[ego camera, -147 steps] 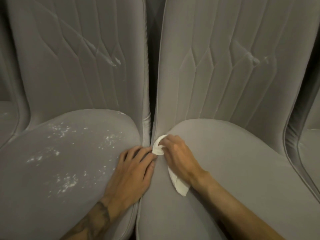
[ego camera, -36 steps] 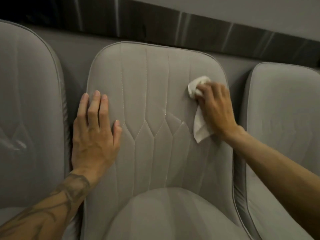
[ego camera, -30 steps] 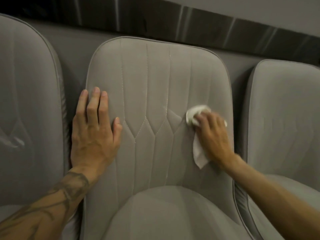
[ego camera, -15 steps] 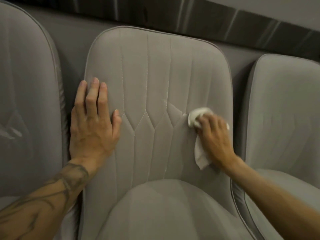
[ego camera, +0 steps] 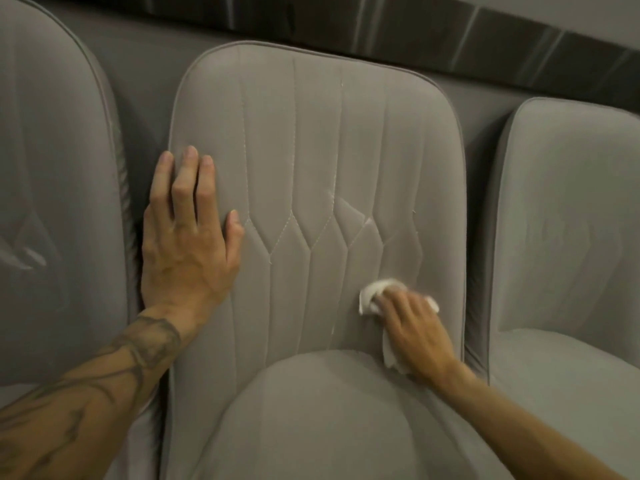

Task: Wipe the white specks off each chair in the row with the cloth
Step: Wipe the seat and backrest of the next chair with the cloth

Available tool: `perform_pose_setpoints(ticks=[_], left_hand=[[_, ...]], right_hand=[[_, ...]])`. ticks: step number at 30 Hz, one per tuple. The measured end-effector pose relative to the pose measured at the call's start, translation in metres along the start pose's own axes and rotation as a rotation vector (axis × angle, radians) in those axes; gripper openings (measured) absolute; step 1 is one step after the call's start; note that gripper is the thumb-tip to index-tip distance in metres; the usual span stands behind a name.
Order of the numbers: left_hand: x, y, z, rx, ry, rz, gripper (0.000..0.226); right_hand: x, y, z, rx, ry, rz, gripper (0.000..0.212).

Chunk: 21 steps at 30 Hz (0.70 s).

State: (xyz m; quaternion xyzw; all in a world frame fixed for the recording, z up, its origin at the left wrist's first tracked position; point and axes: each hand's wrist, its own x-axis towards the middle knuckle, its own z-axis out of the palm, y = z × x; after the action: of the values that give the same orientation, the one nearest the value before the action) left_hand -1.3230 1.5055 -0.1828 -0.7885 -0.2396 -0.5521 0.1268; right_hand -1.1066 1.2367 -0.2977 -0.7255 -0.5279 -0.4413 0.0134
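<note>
A grey padded chair [ego camera: 311, 168] with stitched lines fills the middle of the head view. My right hand [ego camera: 412, 323] grips a crumpled white cloth [ego camera: 372, 296] and presses it against the lower right of the backrest, just above the seat cushion [ego camera: 329, 410]. My left hand [ego camera: 187, 237] lies flat, fingers straight, on the backrest's left edge. A faint white streak [ego camera: 367, 223] shows in a seam near the backrest's middle right.
The chair on the left [ego camera: 52, 202] carries pale smears on its backrest. Another grey chair [ego camera: 571, 237] stands on the right. Narrow dark gaps separate the chairs. A grey wall with a dark band [ego camera: 450, 32] runs behind the row.
My right hand has slid the cloth down the backrest, from the upper right to the lower right near the seat. My left hand has stayed flat on the left edge.
</note>
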Motion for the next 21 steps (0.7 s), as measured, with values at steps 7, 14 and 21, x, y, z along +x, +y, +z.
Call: perform_pose_setpoints(ticks=[7,14,21], left_hand=[[0.001,-0.002,0.000,0.008,-0.006,-0.003,0.061],[0.002,-0.001,0.000,-0.001,-0.011,-0.013,0.062],[0.001,-0.002,0.000,-0.006,-0.028,-0.014,0.063]], right_hand=[[0.030,0.014,-0.012,0.006,0.016,-0.033,0.033],[0.034,0.010,-0.005,0.007,0.017,0.081,0.042],[0.155,0.073,-0.054,-0.032,0.293,0.190,0.027]])
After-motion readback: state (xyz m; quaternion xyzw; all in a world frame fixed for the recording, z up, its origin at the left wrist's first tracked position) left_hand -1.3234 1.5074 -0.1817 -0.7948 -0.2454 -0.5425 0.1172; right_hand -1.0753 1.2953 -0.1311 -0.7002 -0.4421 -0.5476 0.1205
